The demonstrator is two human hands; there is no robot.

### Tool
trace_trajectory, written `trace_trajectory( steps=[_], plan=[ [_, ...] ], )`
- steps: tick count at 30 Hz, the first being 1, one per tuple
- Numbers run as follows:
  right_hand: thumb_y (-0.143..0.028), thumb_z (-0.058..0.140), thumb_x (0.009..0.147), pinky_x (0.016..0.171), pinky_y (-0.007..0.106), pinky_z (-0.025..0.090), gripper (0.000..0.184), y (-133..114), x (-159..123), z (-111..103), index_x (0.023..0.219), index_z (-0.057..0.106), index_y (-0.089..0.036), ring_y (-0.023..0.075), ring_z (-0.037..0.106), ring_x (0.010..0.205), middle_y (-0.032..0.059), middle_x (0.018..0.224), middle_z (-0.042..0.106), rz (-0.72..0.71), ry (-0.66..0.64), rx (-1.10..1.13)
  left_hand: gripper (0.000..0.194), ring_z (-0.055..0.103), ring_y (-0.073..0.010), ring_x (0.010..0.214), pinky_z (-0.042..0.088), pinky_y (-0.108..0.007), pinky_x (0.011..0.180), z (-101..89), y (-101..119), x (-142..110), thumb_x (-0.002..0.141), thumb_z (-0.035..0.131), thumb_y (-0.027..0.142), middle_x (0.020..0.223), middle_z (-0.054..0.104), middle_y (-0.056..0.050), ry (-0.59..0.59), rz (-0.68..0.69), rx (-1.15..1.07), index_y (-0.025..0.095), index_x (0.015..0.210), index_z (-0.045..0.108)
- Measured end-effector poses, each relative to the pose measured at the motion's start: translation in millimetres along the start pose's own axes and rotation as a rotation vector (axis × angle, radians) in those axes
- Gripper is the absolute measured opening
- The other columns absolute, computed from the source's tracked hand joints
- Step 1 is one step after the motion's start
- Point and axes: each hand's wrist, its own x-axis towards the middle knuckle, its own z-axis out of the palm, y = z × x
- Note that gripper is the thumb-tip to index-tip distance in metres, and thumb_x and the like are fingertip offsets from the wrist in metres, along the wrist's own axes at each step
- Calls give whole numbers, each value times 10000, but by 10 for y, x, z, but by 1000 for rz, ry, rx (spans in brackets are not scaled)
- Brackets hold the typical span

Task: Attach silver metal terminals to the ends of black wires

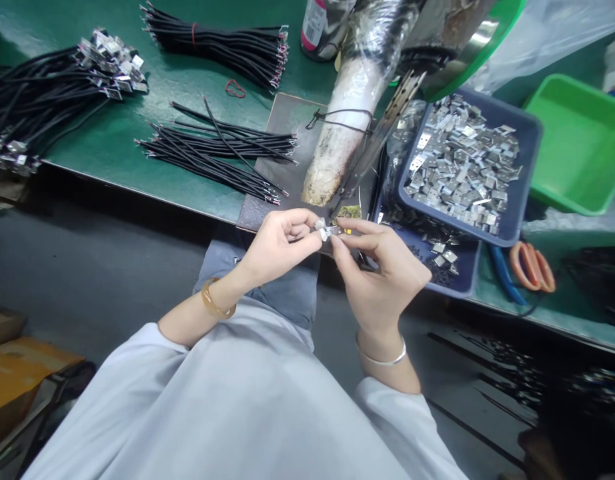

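Observation:
In front of my lap, at the bench's near edge, both hands meet. Thumb and fingers of my left hand (287, 241) are closed on a small silver metal connector piece (326, 233). From the other side my right hand (375, 263) pinches close against that piece; whatever lies between its fingertips is too small to name. Just beyond my fingers, the rounded tip of a plastic-wrapped white machine part (332, 147) hangs over a dark metal plate (277, 127). Short black cables (222, 150) with stripped ends lie loosely, partly on the plate.
A blue tray (532, 153) of small metal pieces overlaps a lower tray (467, 277). Orange-handled pliers (532, 267) and a green bin (577, 147) are to the right. Tied cables (222, 50) and a pile of cables with metal ends (37, 93) lie left.

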Motion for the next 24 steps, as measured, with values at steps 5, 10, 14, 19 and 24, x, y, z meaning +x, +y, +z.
trace_trajectory(
  steps=[5,10,14,19,24],
  plan=[
    [-70,734,850,773,267,601,166,-5,19,-13,815,651,-209,150,759,872,-1,928,779,-6,-16,3,128,263,-43,505,212,-195,497,-8,-1,10,726,653,251,523,339,80,-26,-25,-14,144,704,587],
    [-66,737,846,789,272,601,169,25,35,5,817,651,-209,155,756,886,0,930,776,-47,-2,-27,140,284,-50,511,211,-202,499,12,-7,37,712,674,268,534,343,76,16,-40,-56,146,729,607],
    [-61,737,841,782,266,599,167,39,72,17,813,653,-203,153,754,884,9,933,777,-62,14,-25,132,296,-50,517,231,-203,513,40,-3,46,718,661,260,542,356,76,46,-20,-82,142,750,612],
    [-81,731,845,770,275,600,165,21,99,-8,810,642,-215,163,756,889,15,957,778,-71,-4,-47,161,314,-48,513,259,-199,518,41,10,51,728,678,280,543,401,69,43,-15,-92,143,729,593],
    [-105,687,883,702,245,592,167,20,38,-31,823,598,-232,155,766,860,4,949,780,-108,-55,-101,192,284,-50,505,227,-202,501,0,-14,42,732,687,302,530,350,75,-3,-61,-27,155,695,570]
  ],
)
